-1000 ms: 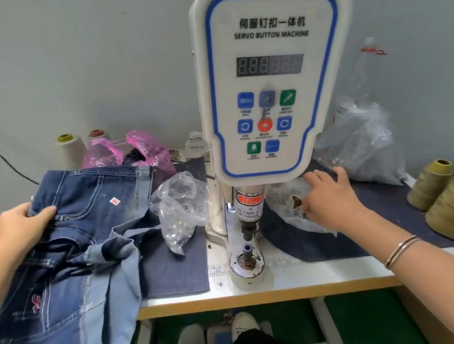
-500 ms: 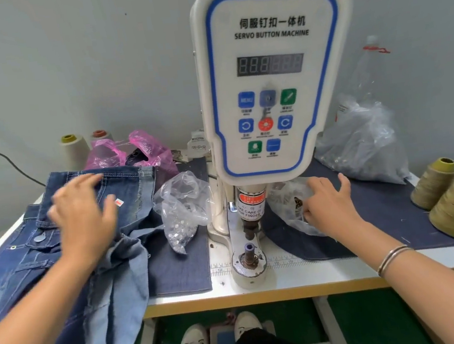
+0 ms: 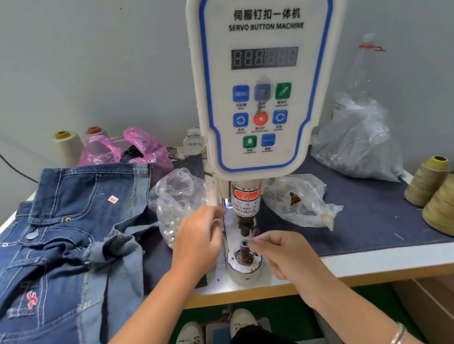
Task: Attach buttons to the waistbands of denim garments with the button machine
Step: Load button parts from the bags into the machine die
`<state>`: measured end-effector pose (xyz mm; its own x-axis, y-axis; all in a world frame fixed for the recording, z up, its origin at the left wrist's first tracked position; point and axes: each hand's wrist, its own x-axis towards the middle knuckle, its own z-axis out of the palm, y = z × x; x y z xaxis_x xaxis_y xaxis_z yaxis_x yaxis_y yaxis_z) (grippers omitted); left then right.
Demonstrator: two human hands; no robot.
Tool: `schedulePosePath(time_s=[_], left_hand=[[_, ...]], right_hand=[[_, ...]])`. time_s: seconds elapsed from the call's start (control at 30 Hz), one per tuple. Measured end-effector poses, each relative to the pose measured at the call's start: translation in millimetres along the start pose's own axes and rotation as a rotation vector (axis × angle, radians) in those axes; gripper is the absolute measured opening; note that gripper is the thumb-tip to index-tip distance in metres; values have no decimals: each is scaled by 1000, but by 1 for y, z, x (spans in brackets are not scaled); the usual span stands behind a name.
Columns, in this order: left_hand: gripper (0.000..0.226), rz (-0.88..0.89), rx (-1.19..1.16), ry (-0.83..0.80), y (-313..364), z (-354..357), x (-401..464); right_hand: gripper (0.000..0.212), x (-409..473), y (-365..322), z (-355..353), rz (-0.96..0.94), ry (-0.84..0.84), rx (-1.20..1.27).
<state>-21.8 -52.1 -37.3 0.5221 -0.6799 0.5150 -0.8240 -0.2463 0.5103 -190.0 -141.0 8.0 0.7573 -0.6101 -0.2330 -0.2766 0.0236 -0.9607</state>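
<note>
Denim garments (image 3: pixel 58 249) lie heaped on the worktop (image 3: pixel 374 261), left of the button machine (image 3: pixel 269 81): soft, floppy, fairly heavy; we judge the stiff waistband the best hold. Our right hand (image 3: pixel 284 253) pinches something small at the die; left hand (image 3: pixel 200 241) hovers relaxed.

Both hands are off their earlier spots and now meet at the button machine's lower die (image 3: pixel 244 251). The left hand (image 3: pixel 198 239) has left the denim garment (image 3: pixel 58 249) and hovers over the clear bag of buttons (image 3: pixel 177 203), just left of the die, fingers loosely curled. The right hand (image 3: pixel 283 252) has come out of the clear bag (image 3: pixel 298 201) on the right and pinches its fingertips (image 3: pixel 253 242) at the die's top post.
</note>
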Motion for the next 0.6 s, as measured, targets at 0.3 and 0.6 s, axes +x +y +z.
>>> schedulePosePath(time_s=[0.3,0.6], left_hand=[[29,27,138,-15,0,0,-8],[36,36,155,-10,2,0,-7]], right_hand=[[23,9,1,8,167,-118,398],[21,7,3,8,309,-210,704]])
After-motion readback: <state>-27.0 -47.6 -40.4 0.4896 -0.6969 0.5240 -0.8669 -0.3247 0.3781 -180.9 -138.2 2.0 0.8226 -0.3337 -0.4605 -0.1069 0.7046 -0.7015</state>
